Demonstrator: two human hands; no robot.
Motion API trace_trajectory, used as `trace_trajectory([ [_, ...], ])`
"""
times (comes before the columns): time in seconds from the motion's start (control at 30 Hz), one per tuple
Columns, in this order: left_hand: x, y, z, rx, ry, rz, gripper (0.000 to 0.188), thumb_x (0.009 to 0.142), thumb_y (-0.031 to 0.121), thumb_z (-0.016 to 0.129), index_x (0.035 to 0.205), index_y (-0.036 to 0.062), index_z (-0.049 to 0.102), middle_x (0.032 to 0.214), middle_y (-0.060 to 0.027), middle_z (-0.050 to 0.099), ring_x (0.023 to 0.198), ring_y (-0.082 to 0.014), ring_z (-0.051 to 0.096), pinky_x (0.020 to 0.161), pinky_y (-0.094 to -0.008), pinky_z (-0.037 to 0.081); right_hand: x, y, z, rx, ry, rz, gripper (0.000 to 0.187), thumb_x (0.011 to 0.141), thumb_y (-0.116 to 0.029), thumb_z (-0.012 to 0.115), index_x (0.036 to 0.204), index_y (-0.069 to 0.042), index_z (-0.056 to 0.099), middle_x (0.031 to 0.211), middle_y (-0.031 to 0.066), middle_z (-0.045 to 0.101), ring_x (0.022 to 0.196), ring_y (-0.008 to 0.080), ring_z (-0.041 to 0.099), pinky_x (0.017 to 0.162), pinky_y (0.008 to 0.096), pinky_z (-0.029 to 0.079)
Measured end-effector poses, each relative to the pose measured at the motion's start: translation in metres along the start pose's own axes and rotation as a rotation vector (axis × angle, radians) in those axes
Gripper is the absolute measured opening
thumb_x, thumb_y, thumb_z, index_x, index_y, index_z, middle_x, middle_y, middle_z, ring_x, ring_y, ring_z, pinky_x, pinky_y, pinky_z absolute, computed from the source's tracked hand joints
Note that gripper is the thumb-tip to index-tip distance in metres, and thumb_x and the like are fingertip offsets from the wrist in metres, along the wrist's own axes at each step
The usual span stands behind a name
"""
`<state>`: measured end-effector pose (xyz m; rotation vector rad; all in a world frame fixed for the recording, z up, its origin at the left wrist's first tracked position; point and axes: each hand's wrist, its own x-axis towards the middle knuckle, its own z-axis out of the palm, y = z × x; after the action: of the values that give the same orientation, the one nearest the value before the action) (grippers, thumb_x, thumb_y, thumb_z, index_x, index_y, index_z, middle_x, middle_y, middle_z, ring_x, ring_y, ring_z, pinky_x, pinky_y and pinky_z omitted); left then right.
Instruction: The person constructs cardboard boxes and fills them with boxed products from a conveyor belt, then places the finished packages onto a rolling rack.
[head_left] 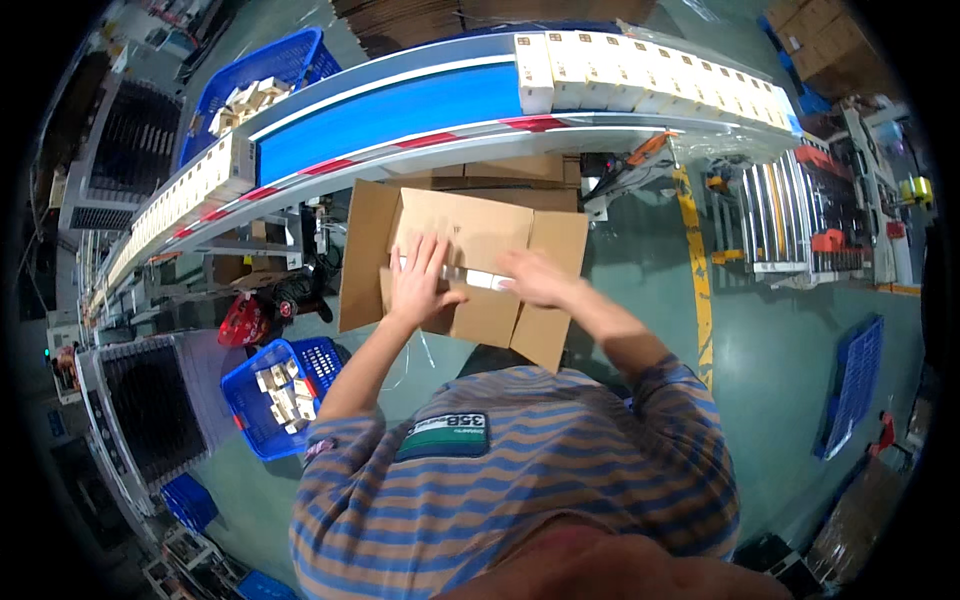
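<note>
A brown cardboard carton (480,222) stands before me, its two long flaps folded inward and its end flaps (364,250) sticking outward. Between the long flaps a narrow gap shows white boxes (478,278) inside. My left hand (420,282) lies flat across the flaps at the left of this gap, fingers spread and thumb out. At the gap's right end is my right hand (538,279), slightly blurred, its fingers stretched over the flaps and apart from the thumb. Neither hand visibly grips anything.
Beyond the carton runs a blue conveyor belt (400,110) bearing rows of white boxes (630,75). A blue basket (262,440) of small boxes stands at left; another basket (305,50) sits behind the belt. At right are a roller conveyor (775,215) and yellow floor line (697,270).
</note>
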<state>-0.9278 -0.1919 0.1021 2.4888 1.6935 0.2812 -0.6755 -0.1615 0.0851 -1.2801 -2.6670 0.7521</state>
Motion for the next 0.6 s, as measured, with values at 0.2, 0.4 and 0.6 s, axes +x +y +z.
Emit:
trace_trajectory([
  [0.2, 0.013, -0.008, 0.063, -0.083, -0.002, -0.126, 0.083, 0.079, 0.055, 0.057, 0.142, 0.0055, 0.033, 0.149, -0.0199, 0.025, 0.140, -0.0369, 0.016, 0.106, -0.0649, 0.007, -0.008, 0.056, -0.014, 0.412, 0.482, 0.374, 0.065, 0.093, -0.032, 0.044, 0.142, 0.004, 0.023, 0.147, 0.0243, 0.027, 0.137, 0.0396, 0.023, 0.113, 0.0461, 0.016],
  [0.4, -0.051, -0.087, -0.027, 0.306, 0.394, -0.592, 0.083, 0.069, 0.035, 0.075, 0.138, 0.0112, 0.038, 0.137, -0.0224, 0.042, 0.128, -0.0384, 0.038, 0.098, -0.0646, 0.024, 0.148, -0.020, 0.021, -0.036, 0.110, 0.403, 0.056, 0.089, -0.044, 0.047, 0.131, -0.006, 0.045, 0.124, 0.0160, 0.054, 0.117, 0.0299, 0.049, 0.095, 0.0495, 0.036],
  [0.6, -0.001, -0.095, -0.061, -0.051, 0.266, -0.373, 0.012, 0.072, 0.014, 0.067, 0.082, 0.0078, 0.063, 0.077, -0.0109, 0.063, 0.072, -0.0315, 0.062, 0.062, -0.0420, 0.048, 0.092, -0.017, 0.036, 0.155, 0.432, 0.624, 0.058, 0.091, -0.041, 0.048, 0.132, -0.001, 0.041, 0.118, 0.0220, 0.056, 0.108, 0.0364, 0.054, 0.092, 0.0490, 0.040],
])
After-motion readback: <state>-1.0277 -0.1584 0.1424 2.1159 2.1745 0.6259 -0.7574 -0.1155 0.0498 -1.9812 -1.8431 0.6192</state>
